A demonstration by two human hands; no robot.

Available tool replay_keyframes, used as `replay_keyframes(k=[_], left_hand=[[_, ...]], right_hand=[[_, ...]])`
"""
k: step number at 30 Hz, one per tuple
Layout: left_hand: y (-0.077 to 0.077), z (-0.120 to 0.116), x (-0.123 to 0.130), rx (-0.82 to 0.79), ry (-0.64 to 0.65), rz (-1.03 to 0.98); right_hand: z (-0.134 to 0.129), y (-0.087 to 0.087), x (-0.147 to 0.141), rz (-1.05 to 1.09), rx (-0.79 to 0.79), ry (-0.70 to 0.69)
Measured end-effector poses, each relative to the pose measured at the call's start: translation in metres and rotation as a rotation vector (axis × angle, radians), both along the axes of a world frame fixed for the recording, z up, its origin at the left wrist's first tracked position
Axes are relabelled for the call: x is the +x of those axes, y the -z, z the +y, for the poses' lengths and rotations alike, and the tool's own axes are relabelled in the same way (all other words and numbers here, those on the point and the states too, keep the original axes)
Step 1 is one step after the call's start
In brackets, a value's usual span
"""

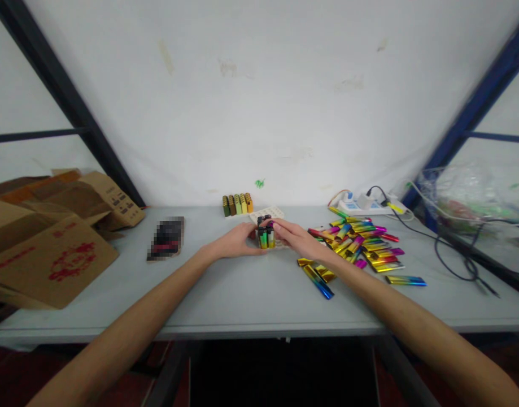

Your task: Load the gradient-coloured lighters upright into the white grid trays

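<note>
Several shiny, rainbow-coloured lighters (266, 238) with black tops stand upright in a group at the middle of the table. My left hand (238, 240) is curved around their left side, with its thumb stretched along the front near the tabletop. From the right, my right hand (293, 236) has its fingers closed at the top of the group, on a magenta-ended metallic lighter piece (270, 224) that is mostly hidden. Just behind the lighters lies a white tray with holes (273, 214), partly covered by my hands and the group.
Loose metallic lighter casings (352, 240) are heaped at the right. A block of yellow and green lighters (238, 204) stands by the wall. Cardboard boxes (73, 249) and a pixelated dark object (166, 238) lie left. Right are a power strip (371, 206), black cable (448, 257) and plastic bag (466, 186).
</note>
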State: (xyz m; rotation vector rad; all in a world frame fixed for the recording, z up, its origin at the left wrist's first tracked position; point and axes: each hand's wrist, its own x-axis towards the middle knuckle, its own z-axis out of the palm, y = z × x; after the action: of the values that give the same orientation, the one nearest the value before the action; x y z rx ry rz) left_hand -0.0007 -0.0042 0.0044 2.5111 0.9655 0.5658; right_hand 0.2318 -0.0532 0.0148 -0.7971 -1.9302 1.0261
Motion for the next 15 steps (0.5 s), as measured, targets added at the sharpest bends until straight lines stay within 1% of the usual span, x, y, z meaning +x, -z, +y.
replay_keyframes(k=[3, 7, 12, 15], left_hand=[[-0.0012, -0.0003, 0.0002, 0.002, 0.014, 0.009], [-0.0027, 0.0001, 0.0008, -0.006, 0.039, 0.010], [-0.0024, 0.0011, 0.0010, -0.001, 0.056, -0.004], [-0.0016, 0.0017, 0.0007, -0.010, 0.051, -0.003]], right_hand=[[0.0003, 0.0024, 0.0001, 0.036, -0.055, -0.022], [0.0035, 0.0040, 0.0009, 0.186, -0.183, -0.022], [0.0041, -0.0009, 0.0011, 0.337, -0.205, -0.041], [0.0046, -0.0044, 0.0021, 0.392, -0.246, -0.008]])
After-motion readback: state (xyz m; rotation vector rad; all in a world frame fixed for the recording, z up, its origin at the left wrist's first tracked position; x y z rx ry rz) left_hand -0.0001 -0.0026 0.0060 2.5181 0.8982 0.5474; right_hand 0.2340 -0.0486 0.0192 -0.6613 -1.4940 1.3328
